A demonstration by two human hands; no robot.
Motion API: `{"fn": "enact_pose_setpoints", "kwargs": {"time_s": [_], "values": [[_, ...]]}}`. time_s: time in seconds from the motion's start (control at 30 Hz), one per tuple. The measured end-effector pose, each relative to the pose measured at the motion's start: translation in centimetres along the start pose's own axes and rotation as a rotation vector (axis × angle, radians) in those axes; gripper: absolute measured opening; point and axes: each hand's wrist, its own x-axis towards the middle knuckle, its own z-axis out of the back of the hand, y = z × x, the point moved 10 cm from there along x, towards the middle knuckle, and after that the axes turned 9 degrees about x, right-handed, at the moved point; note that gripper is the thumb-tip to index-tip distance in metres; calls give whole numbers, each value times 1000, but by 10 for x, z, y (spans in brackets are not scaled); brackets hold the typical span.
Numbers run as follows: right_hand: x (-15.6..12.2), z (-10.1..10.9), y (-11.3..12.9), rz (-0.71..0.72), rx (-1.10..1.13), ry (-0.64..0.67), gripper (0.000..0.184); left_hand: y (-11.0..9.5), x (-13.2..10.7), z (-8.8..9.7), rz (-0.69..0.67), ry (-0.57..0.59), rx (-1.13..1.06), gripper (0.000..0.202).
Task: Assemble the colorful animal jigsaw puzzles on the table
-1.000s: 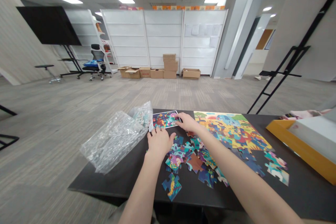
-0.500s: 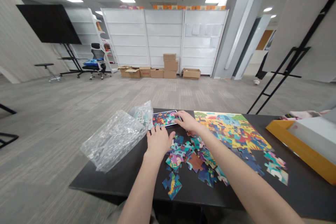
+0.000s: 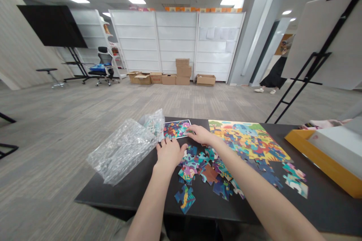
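A small picture card (image 3: 175,128) with a dark, colourful print lies near the table's far edge. My left hand (image 3: 169,154) rests palm down with fingers spread, its fingertips at the card's near edge. Bent over the card's right side is my right hand (image 3: 200,134), its fingertips touching that edge without gripping it. Loose jigsaw pieces (image 3: 209,174) lie in a heap between and below my forearms, some hidden under the right one. One piece pair (image 3: 185,198) sits nearer to me. To the right, a yellow assembled-looking animal puzzle (image 3: 249,135) lies flat.
Crumpled clear plastic bags (image 3: 124,150) overhang the table's left edge. An orange and white box (image 3: 325,158) stands at the right. More joined pieces (image 3: 295,180) lie beside it. Beyond the table, a person (image 3: 274,73) is partly hidden by a whiteboard stand (image 3: 313,64).
My right hand has shifted slightly down along the card's edge, showing more of its upper right corner. My left hand stays almost still. In the right background, a person has come into view.
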Motion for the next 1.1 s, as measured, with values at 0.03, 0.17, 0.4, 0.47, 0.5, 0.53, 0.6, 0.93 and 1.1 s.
{"fn": "enact_pose_setpoints", "kwargs": {"time_s": [0.03,0.17,0.4,0.47,0.5,0.53,0.6,0.93,1.1], "values": [[1,-2,1,4,1,8,23,0,0,0,1,5,0,55],[3,-9,8,24,4,39,24,1,-1,0,13,18,-5,56],[3,-8,14,58,14,25,23,3,-1,4,15,-6,-14,55],[1,-6,14,64,14,11,25,3,0,4,11,-9,-15,55],[0,-5,15,66,15,4,26,3,0,3,8,-9,-15,55],[-1,-4,15,67,14,0,27,3,0,3,5,-9,-14,55],[-2,-2,15,70,15,-10,30,2,0,3,-2,-16,-11,54],[-15,17,20,94,37,-95,39,-2,4,4,-24,-63,-21,54],[-26,29,25,88,43,-133,39,-7,6,8,-54,-99,-47,53]]}}
